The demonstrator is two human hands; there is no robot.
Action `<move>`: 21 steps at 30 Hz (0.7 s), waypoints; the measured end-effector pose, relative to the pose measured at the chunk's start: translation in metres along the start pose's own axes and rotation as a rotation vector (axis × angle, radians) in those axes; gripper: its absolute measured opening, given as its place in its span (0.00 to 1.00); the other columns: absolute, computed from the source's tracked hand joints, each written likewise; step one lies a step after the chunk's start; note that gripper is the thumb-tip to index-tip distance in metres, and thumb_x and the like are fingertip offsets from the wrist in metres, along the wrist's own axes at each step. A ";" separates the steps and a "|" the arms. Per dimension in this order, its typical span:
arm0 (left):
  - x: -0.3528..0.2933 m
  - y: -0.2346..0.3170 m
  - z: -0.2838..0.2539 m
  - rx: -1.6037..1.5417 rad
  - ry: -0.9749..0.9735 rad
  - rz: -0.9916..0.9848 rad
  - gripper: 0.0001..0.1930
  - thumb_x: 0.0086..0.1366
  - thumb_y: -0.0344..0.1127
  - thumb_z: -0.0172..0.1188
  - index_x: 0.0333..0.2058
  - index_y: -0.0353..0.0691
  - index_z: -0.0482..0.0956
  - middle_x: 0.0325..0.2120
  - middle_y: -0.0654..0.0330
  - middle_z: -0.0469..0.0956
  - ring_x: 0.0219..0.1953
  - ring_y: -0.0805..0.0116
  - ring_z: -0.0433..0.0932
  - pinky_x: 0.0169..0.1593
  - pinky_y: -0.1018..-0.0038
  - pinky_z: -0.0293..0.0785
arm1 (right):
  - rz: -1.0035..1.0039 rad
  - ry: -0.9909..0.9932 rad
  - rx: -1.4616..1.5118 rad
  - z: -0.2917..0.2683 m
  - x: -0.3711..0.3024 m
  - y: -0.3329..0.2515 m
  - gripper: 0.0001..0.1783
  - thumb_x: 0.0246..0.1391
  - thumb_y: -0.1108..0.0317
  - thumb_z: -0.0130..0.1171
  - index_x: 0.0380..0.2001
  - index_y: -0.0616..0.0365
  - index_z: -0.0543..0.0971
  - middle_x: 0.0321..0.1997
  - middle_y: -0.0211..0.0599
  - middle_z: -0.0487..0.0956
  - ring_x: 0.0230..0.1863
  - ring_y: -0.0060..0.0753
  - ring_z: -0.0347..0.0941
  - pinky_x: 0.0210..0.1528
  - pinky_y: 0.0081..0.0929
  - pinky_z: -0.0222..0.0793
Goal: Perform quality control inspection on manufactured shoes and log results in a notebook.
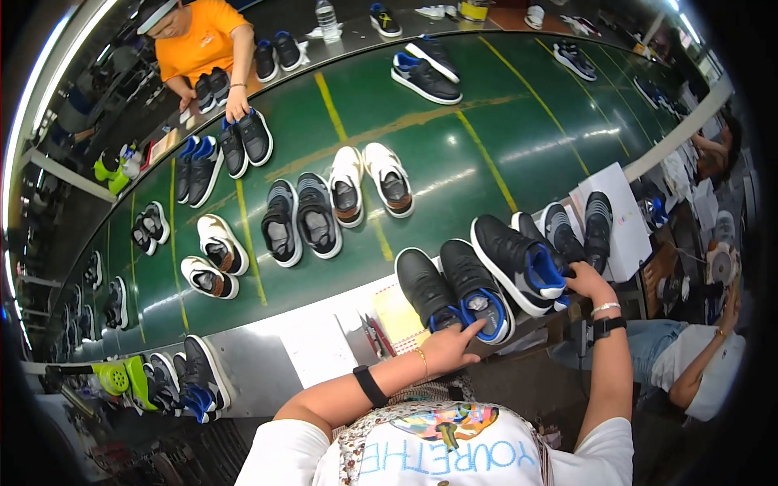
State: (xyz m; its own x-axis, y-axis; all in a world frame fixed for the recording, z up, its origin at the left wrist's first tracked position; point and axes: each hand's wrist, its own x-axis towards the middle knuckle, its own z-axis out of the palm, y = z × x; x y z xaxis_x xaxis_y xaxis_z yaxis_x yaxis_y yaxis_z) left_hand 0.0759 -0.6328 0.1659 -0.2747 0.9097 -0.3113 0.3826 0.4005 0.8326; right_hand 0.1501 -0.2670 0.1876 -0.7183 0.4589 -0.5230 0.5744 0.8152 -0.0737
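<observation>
Near me at the belt's edge stands a pair of black sneakers with white soles and blue linings: a left shoe (422, 281) and a right shoe (468, 271). My left hand (446, 350) rests at their heels, thumb and index finger apart, the index finger touching the right shoe's heel. Its other fingers are partly hidden. To the right, another black sneaker (510, 247) with blue lining is tilted, its heel toward me. My right hand (589, 285) is closed at that heel, fingertips partly hidden behind it. More black shoes (562, 231) stand just beyond.
The green belt (438, 178) carries white sneakers (347, 186), striped black shoes (279, 223) and other pairs. Across it, a person in orange (198, 44) handles a black pair (245, 142). Papers (308, 340) and pens (374, 336) lie on the near ledge. A white box (620, 227) stands right.
</observation>
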 end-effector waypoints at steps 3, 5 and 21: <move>-0.027 0.002 -0.035 -0.117 0.142 -0.015 0.27 0.55 0.45 0.58 0.52 0.43 0.65 0.31 0.51 0.76 0.34 0.53 0.77 0.37 0.63 0.72 | 0.195 0.111 -0.260 -0.039 -0.022 -0.069 0.19 0.42 0.61 0.60 0.37 0.60 0.75 0.42 0.47 0.74 0.47 0.47 0.70 0.48 0.40 0.67; -0.051 -0.019 -0.064 -0.271 0.378 -0.061 0.17 0.55 0.42 0.58 0.39 0.37 0.75 0.31 0.51 0.77 0.35 0.54 0.76 0.38 0.63 0.72 | 0.070 0.322 -0.361 -0.057 -0.028 -0.115 0.11 0.45 0.66 0.57 0.32 0.58 0.75 0.35 0.41 0.74 0.42 0.44 0.71 0.42 0.40 0.69; -0.066 -0.222 -0.197 0.453 0.433 -0.848 0.28 0.42 0.62 0.63 0.41 0.56 0.78 0.41 0.51 0.71 0.47 0.55 0.70 0.49 0.59 0.61 | -0.639 0.223 -0.524 0.064 0.136 -0.411 0.34 0.50 0.75 0.44 0.61 0.36 0.57 0.35 0.44 0.75 0.34 0.42 0.75 0.48 0.41 0.59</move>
State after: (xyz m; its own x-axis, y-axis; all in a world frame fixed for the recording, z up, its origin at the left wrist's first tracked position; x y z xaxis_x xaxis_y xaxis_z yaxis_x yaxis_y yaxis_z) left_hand -0.1643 -0.8036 0.0916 -0.8640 0.2316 -0.4471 0.1870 0.9720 0.1420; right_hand -0.1585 -0.5625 0.0930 -0.9343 -0.1308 -0.3315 -0.1835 0.9740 0.1329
